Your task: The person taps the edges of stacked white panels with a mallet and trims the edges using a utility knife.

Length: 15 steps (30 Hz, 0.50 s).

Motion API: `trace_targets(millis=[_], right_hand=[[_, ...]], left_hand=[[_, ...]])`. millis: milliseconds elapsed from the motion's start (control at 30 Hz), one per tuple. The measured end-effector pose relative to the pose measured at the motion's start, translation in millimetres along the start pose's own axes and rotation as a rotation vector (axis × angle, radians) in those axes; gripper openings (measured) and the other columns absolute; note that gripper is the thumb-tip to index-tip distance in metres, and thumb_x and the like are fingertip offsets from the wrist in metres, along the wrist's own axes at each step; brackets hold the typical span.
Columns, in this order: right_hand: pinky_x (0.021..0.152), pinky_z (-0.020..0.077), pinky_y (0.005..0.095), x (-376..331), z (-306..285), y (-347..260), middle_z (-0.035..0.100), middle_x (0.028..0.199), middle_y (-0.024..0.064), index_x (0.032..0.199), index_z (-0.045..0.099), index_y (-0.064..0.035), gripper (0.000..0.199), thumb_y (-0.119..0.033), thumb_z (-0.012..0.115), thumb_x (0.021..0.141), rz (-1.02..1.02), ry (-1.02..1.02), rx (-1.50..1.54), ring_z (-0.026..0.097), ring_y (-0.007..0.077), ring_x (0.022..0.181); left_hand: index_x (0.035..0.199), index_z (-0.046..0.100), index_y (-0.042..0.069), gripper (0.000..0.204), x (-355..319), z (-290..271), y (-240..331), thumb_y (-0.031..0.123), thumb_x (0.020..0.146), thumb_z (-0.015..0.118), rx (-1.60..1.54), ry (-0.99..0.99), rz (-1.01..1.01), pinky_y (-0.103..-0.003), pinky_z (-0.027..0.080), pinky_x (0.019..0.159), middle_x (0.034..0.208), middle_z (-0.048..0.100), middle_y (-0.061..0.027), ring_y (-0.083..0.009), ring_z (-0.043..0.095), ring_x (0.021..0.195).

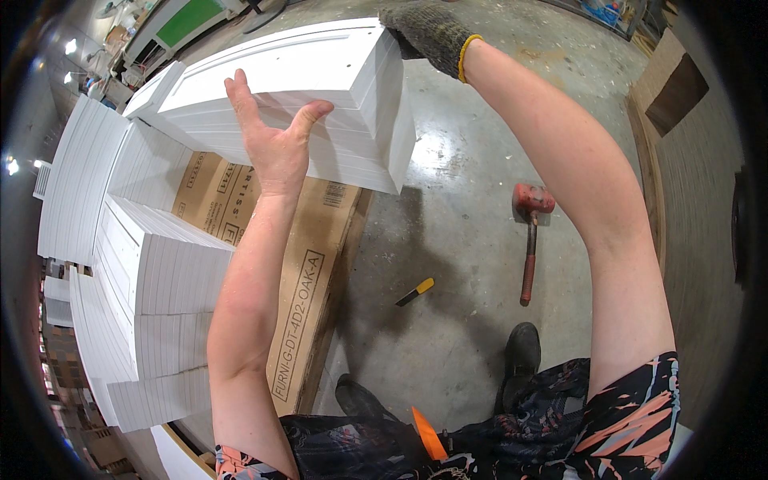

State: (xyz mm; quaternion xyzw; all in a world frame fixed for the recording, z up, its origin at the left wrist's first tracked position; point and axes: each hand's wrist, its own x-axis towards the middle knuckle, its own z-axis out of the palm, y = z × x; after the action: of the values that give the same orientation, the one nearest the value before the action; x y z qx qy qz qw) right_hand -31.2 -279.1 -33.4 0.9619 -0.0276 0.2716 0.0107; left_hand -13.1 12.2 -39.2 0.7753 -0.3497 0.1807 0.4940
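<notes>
A tall stack of white panels [280, 68] stands in front of me, its top panel showing small holes. My left hand [276, 148] is bare and lies against the stack's near side, thumb and fingers spread wide. At the far right corner of the top panel is my right hand [428, 42], in a dark knitted glove with a yellow cuff. Its fingers bend round that corner, and their tips are partly hidden. Under the stack lies a brown cardboard box [308, 276] with black print.
More stacked white panels [172, 280] stand at the left. On the concrete floor lie a red-headed mallet [532, 200] and a yellow-and-black utility knife [416, 292]. Cardboard and boards [676, 104] line the right side. A green-and-white machine [188, 24] stands at the back left.
</notes>
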Motion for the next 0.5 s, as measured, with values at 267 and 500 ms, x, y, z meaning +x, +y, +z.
trace_targets(millis=[267, 500], right_hand=[[0.064, 0.0551, 0.0386, 0.9, -2.7, -1.3, 0.069, 0.083, 0.0164, 0.093, 0.068, -0.0076, 0.017, -0.010, 0.052, 0.090, 0.016, -0.029, 0.013, 0.069, 0.0269, 0.073], [0.062, 0.0539, 0.0370, -5.5, -6.8, -3.2, 0.068, 0.084, 0.0150, 0.094, 0.067, -0.0071, 0.021, -0.013, 0.047, 0.094, 0.082, -0.009, 0.251, 0.067, 0.0245, 0.070]], left_hand=[[0.157, 0.004, 0.006, 0.128, -0.6, 0.6, -0.3, 0.045, 0.069, 0.088, -0.033, 0.012, 0.009, -0.048, 0.014, 0.123, 0.162, 0.011, -0.0204, -0.0337, 0.010, 0.151], [0.157, 0.007, 0.005, 0.121, -1.2, 1.8, 0.0, 0.035, 0.072, 0.089, -0.075, 0.017, 0.019, -0.048, 0.010, 0.123, 0.161, 0.012, -0.0212, -0.0371, 0.008, 0.151]])
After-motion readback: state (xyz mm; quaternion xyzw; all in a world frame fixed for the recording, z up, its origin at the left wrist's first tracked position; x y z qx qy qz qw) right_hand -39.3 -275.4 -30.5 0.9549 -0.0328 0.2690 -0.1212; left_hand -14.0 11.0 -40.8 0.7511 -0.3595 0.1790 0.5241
